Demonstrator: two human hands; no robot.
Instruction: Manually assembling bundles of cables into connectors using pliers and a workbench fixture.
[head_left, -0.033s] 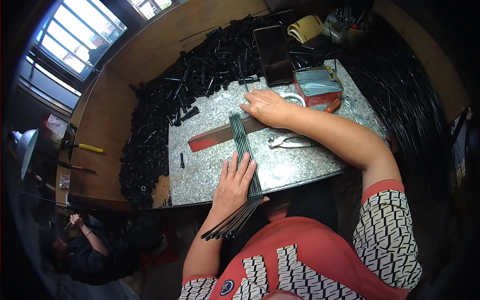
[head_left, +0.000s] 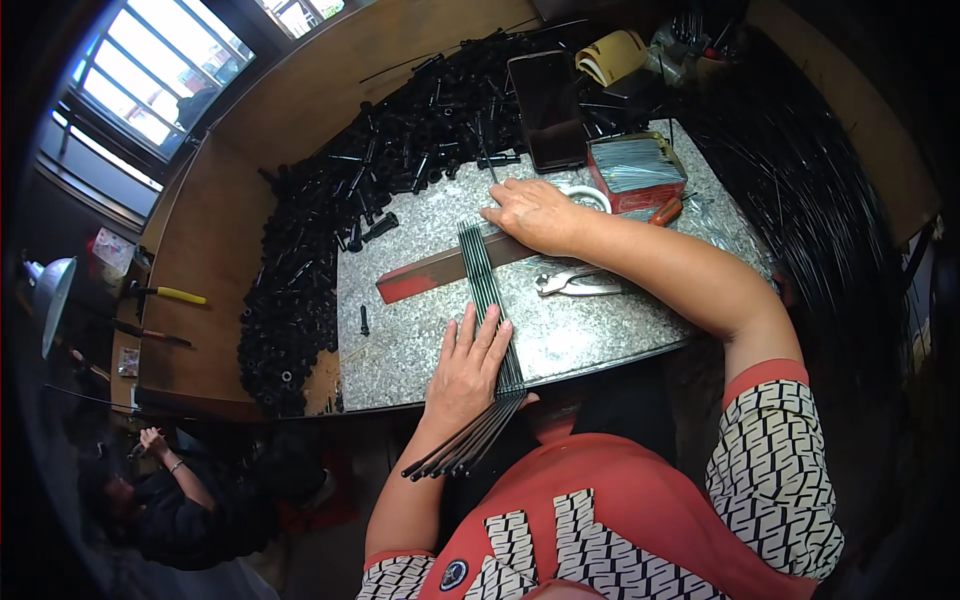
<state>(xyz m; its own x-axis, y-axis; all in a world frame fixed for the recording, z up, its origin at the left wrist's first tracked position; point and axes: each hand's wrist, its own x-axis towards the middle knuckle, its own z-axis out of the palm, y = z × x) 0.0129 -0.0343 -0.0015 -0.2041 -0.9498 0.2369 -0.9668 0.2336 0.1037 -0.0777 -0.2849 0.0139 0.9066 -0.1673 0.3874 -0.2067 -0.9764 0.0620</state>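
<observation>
My left hand (head_left: 465,370) lies across a row of thin black rods (head_left: 477,265), its fingers stretched over them and its thumb showing on their far right side, so the rods are held against the worktop's near edge. Their lower ends fan out over my left forearm. The upper part of the row rests across a long bar (head_left: 425,276) with a red end. Beyond the bar, my right hand (head_left: 535,213) is closed, fingertips pinching the end of a slim dark rod (head_left: 487,160) that points toward the black parts. Pliers (head_left: 580,282) lie below my right forearm.
Black cylindrical parts (head_left: 290,270) are heaped left and behind the speckled slab (head_left: 400,345). A phone (head_left: 546,110) stands at the back, beside a red box of thin wires (head_left: 635,165). Long black rods (head_left: 800,160) pile up at right. Another person (head_left: 190,510) sits lower left.
</observation>
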